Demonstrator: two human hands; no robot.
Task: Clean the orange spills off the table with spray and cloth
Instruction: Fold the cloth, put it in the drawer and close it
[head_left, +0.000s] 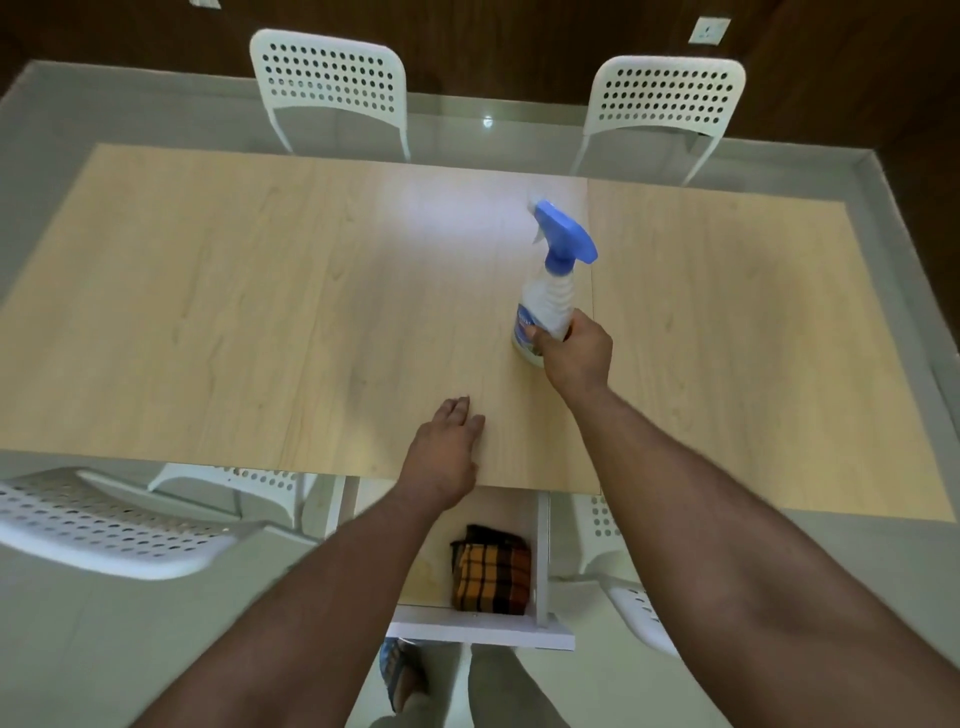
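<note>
A white spray bottle with a blue trigger head stands on the light wooden table, right of centre. My right hand grips its lower body from the near side. My left hand rests flat on the table near the front edge, fingers straight. A folded orange, black and brown checked cloth lies in an open white drawer under the table's front edge. I see no orange spill on the tabletop.
Two white perforated chairs, one at far left and one at far right, stand behind the table. Another white chair sits at the near left and a fourth chair at the near right. My feet show below the drawer on the grey floor.
</note>
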